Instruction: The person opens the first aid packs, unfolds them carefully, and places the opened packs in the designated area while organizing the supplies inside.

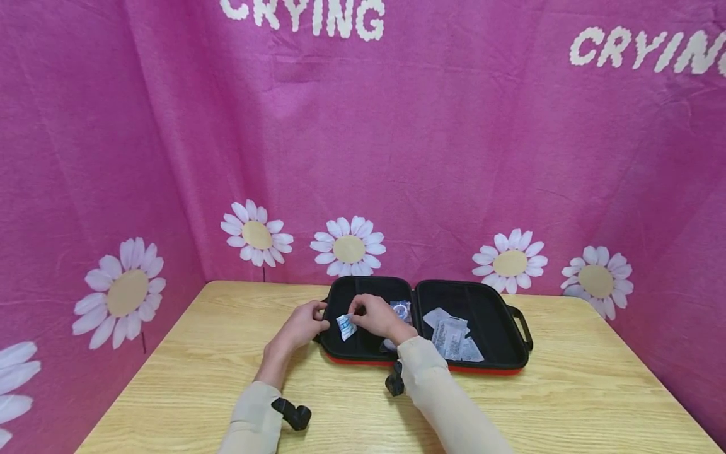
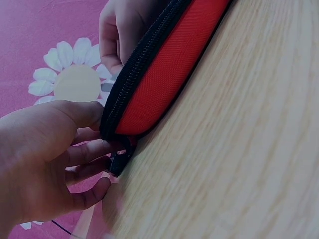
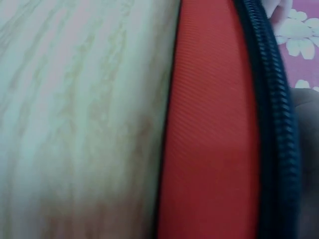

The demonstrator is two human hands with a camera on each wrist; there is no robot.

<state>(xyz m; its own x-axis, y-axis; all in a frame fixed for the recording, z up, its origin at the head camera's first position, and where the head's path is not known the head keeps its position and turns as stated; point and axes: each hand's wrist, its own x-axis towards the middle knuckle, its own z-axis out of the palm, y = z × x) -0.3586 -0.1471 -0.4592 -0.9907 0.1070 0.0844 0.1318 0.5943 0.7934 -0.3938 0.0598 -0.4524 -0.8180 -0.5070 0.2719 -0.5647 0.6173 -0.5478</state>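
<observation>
A black-lined zippered case (image 1: 471,364) with a red outer shell lies unfolded on the table. My left hand (image 1: 304,326) grips its left end, thumb on the zipper rim and fingers around the side by a black tab (image 2: 118,162). Over the left half, my right hand (image 1: 375,315) pinches a small white packet with blue print (image 1: 346,327) between thumb and fingertips. Beside that hand is a clear bag with a white ring-shaped item (image 1: 402,311), partly covered by it. In the right wrist view the case's red side (image 3: 214,124) hides most of the right hand.
Several flat, pale printed packets (image 1: 452,337) lie in the case's right half. A carry handle (image 1: 521,328) sticks out at its right end. The wooden table (image 1: 578,403) meets a pink curtain with daisies (image 1: 431,157) at the back.
</observation>
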